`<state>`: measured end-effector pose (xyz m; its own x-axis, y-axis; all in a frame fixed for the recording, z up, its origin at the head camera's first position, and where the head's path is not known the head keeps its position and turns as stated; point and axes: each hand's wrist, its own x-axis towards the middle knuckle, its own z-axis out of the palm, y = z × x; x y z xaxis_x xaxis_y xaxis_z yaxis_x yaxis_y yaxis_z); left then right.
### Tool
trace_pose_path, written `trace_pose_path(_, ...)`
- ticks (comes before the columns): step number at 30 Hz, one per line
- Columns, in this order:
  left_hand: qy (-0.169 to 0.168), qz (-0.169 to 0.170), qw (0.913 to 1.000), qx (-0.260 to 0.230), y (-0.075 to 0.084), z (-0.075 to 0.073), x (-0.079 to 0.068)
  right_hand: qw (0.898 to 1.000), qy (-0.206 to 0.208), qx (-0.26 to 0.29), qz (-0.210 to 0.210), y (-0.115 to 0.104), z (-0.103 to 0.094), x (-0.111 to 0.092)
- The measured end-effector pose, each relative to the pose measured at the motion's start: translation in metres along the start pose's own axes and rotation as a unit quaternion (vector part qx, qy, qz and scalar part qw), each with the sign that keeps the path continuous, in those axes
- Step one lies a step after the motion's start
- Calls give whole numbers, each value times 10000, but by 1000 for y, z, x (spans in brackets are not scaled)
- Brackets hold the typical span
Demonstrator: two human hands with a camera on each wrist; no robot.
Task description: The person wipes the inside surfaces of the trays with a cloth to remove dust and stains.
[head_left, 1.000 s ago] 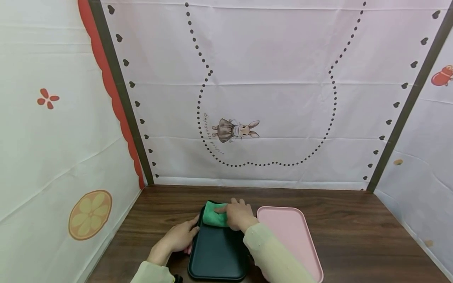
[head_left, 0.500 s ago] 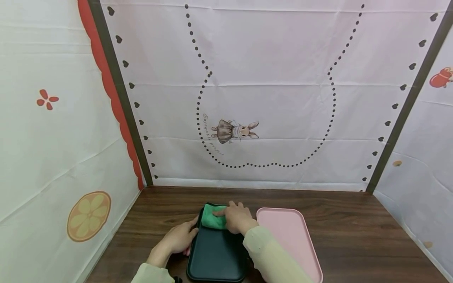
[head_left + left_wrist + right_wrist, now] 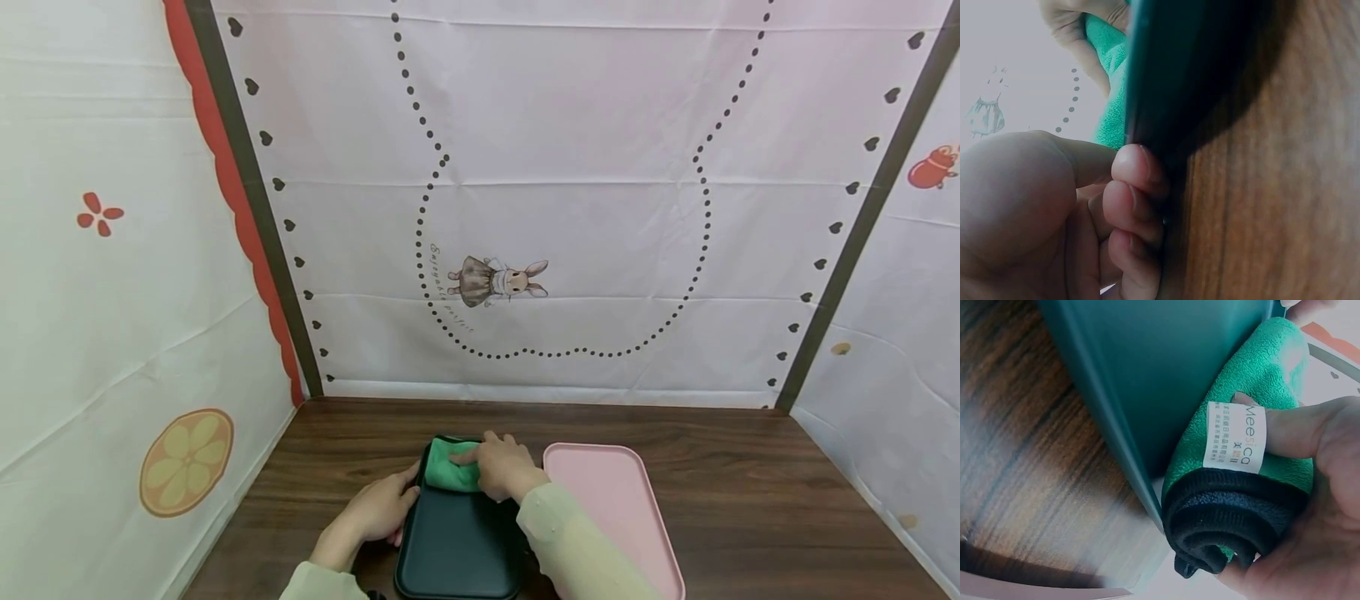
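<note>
A dark green rectangular tray (image 3: 459,542) lies on the wooden table. My left hand (image 3: 378,506) grips its left edge near the far end. In the left wrist view, the curled fingers (image 3: 1132,209) meet the edge from below and the thumb reaches the rim. My right hand (image 3: 506,468) holds a folded green cloth (image 3: 444,477) against the tray's far end. Up close in the right wrist view, the cloth (image 3: 1250,378) shows a rolled black edge and a white label (image 3: 1235,436), with the thumb on top. Part of the cloth is hidden under the right hand.
To the right of the green tray is a pink tray (image 3: 607,492), partly covered by the right sleeve (image 3: 577,542). Brown wooden tabletop (image 3: 750,500) extends on both sides. White printed fabric (image 3: 570,233) walls in the back and sides.
The cloth under my right hand has shifted slightly left along the tray's far end. My left hand keeps its hold on the tray edge. The head view has tilted slightly.
</note>
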<state>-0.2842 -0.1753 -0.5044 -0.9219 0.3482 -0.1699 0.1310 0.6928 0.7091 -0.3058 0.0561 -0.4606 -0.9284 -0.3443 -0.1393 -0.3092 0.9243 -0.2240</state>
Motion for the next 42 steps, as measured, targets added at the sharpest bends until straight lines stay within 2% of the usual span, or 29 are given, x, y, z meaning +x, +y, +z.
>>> trace_pose_path(8,-4,77,10000,-23,0,-1,0,9998,-167,33,-73,0,-3,-1)
trace_pose_path(14,3,-21,10000,-93,0,-2,-2,9996,-269,34,-82,-5,-4,-5)
trace_pose_path(26,25,-141,9999,-81,0,-4,-1,9995,-235,-62,-225,-9,2,-8)
trace_pose_path(42,47,3,9999,-112,0,-1,-1,9996,-186,61,-223,-13,6,-22)
